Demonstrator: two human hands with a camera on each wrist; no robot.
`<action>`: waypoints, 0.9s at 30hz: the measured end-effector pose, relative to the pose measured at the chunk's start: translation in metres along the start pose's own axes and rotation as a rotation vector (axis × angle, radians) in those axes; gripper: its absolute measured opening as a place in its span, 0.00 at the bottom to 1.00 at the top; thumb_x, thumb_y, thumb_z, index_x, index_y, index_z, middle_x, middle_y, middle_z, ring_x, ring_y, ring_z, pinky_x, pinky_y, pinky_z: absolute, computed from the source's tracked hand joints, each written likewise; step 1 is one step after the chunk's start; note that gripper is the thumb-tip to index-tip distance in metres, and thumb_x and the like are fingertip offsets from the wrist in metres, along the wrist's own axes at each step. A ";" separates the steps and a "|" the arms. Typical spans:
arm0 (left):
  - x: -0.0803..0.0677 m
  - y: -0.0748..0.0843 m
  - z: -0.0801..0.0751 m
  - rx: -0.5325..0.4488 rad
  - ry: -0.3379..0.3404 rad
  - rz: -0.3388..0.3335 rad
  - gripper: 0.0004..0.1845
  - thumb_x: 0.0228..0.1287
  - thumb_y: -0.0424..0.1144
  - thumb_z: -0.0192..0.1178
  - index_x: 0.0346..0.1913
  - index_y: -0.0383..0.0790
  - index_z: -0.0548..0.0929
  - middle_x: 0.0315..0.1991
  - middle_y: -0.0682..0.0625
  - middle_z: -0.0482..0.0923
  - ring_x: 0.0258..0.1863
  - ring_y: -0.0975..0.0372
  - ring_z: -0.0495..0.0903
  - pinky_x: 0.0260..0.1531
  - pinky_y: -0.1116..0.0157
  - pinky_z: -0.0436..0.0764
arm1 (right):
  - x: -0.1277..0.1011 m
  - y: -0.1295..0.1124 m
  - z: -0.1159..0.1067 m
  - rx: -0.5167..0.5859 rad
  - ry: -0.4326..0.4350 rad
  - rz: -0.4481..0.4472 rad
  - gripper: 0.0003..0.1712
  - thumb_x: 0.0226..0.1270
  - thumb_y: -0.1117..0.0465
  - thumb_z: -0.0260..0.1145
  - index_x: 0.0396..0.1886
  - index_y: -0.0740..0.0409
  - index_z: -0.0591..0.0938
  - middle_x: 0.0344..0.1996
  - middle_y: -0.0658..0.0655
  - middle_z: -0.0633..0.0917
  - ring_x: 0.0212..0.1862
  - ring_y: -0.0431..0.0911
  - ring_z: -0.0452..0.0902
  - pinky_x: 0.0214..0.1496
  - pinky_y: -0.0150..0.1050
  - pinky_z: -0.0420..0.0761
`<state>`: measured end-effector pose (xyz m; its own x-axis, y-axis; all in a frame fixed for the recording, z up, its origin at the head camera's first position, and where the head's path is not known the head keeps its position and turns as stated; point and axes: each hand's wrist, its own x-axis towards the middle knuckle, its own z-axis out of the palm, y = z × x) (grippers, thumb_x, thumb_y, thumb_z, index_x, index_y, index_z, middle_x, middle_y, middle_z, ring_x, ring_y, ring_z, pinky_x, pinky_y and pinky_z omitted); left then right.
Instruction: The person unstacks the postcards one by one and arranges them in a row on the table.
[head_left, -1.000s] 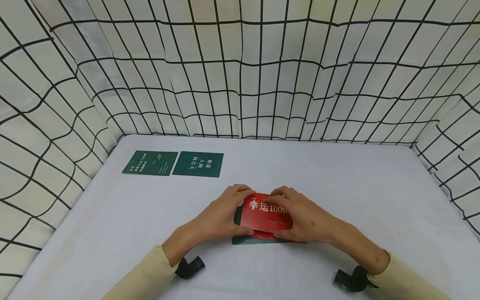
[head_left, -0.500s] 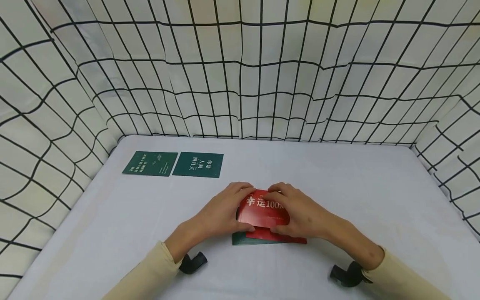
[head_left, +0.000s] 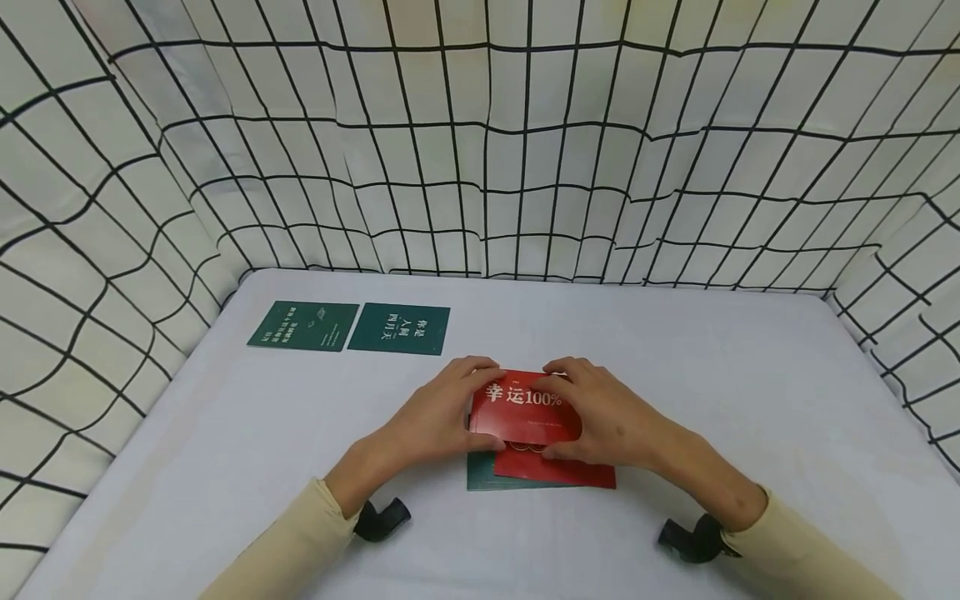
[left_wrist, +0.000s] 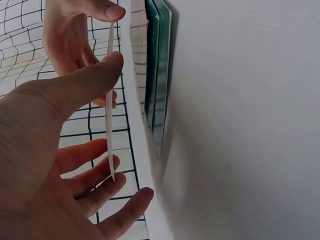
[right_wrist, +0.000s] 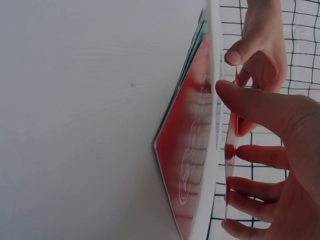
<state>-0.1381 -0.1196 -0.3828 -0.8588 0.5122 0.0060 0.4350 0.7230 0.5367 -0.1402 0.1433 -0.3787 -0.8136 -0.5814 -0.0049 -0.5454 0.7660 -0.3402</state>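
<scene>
A red card (head_left: 517, 423) with white Chinese characters and "100%" is held by both hands, raised over a small stack. My left hand (head_left: 435, 417) grips its left side, thumb at the near edge and fingers at the far edge. On the other side my right hand (head_left: 615, 417) grips it the same way. Beneath lies a second red card (head_left: 564, 472) with a white line design (right_wrist: 186, 177), on top of green cards (head_left: 481, 473). Seen edge-on in the left wrist view, the held card (left_wrist: 109, 127) is apart from the stack (left_wrist: 160, 80).
Two green cards with pale print, a left one (head_left: 306, 326) and a right one (head_left: 400, 328), lie side by side at the table's back left. A white cloth covers the table (head_left: 712, 358). Black netting (head_left: 487, 192) over white sheeting encloses the back and sides.
Both hands have moved slightly away from the person with the red card. More of the red card and green cards beneath now shows at the near side.
</scene>
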 end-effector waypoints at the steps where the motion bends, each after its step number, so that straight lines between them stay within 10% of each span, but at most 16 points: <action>1: 0.000 0.000 0.000 -0.001 0.002 -0.003 0.50 0.48 0.52 0.82 0.76 0.47 0.71 0.74 0.49 0.69 0.75 0.54 0.68 0.57 0.54 0.88 | 0.000 0.001 0.000 -0.003 0.002 -0.003 0.52 0.45 0.40 0.85 0.72 0.43 0.76 0.69 0.53 0.76 0.69 0.51 0.72 0.59 0.51 0.88; 27: 0.011 -0.006 -0.011 0.098 0.046 0.031 0.54 0.47 0.54 0.82 0.77 0.44 0.69 0.76 0.47 0.67 0.77 0.52 0.65 0.69 0.47 0.79 | 0.015 0.000 -0.006 0.035 0.070 -0.013 0.50 0.45 0.45 0.86 0.71 0.46 0.78 0.68 0.55 0.76 0.69 0.51 0.72 0.56 0.49 0.89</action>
<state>-0.1535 -0.1234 -0.3764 -0.8552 0.5147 0.0609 0.4837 0.7505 0.4503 -0.1532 0.1362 -0.3725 -0.8191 -0.5699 0.0651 -0.5497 0.7476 -0.3728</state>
